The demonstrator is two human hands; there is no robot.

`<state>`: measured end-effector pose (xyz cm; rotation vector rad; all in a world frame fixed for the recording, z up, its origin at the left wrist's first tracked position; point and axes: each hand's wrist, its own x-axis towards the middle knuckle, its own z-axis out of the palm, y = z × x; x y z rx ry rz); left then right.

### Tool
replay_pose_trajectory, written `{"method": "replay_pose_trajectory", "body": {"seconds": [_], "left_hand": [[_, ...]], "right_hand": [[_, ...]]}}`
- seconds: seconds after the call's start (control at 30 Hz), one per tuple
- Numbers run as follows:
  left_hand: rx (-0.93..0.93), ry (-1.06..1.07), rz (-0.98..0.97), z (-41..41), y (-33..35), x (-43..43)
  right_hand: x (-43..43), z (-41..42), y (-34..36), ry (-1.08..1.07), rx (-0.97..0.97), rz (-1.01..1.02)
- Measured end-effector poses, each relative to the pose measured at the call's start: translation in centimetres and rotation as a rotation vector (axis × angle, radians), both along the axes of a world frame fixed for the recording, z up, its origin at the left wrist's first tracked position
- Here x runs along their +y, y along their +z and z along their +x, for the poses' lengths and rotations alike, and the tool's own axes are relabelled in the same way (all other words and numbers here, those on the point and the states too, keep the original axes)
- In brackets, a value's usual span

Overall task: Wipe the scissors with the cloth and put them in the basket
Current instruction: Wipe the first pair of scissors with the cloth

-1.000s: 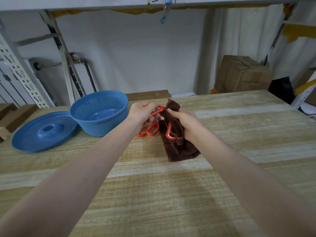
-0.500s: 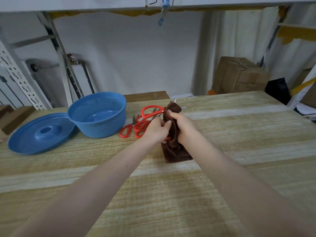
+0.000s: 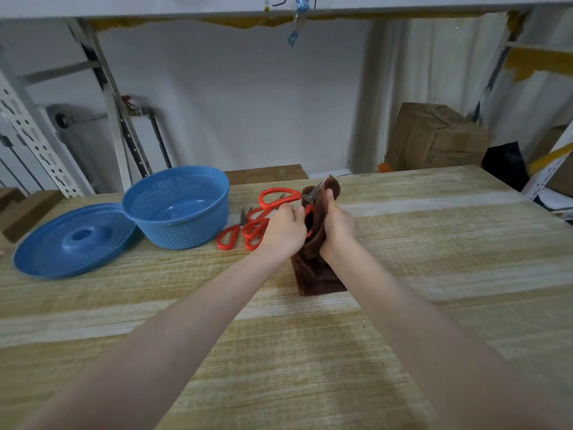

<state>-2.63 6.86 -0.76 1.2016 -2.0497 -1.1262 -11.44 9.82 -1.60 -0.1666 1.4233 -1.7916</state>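
My left hand point(image 3: 283, 231) grips the red-handled scissors point(image 3: 277, 195), whose upper handle loop sticks out to the left and whose blades go into the cloth. My right hand point(image 3: 338, 225) holds the brown cloth point(image 3: 316, 271) wrapped round the blades; a metal tip shows at the cloth's top. The cloth's lower end hangs down to the wooden table point(image 3: 403, 274). The blue basket point(image 3: 176, 207) stands to the left with nothing inside it. Two more red scissors point(image 3: 245, 232) lie on the table between the basket and my left hand.
A blue perforated lid point(image 3: 73, 240) lies flat left of the basket. Beyond the table's far edge are a cardboard box point(image 3: 434, 138), a black bag point(image 3: 505, 161) and metal shelving uprights point(image 3: 37, 144).
Both hands drew back toward me and came together around the cloth, uncovering the scissors lying on the table. The held scissors now stand more upright in the cloth.
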Motion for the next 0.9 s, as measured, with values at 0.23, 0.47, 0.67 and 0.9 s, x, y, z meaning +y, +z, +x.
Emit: {"method": "replay_pose_trajectory", "body": {"seconds": [0.23,0.47,0.67,0.9], "left_hand": [[-0.024,-0.045,-0.062,-0.24,-0.13,-0.34],[0.015,-0.037,-0.098,-0.41,0.02,-0.22],[0.003,-0.059,-0.055,0.15,-0.18,-0.81],[0.073,-0.082,-0.024,0.21,-0.02,-0.18]], "right_hand": [[-0.25,-0.21,-0.06,-0.08,-0.01,-0.012],[-0.79,-0.02,-0.21,-0.146,-0.028,0.0],[-0.32,0.58,-0.57,-0.047,-0.064,-0.038],[-0.72,0.58,-0.2,-0.086,-0.1,-0.008]]}}
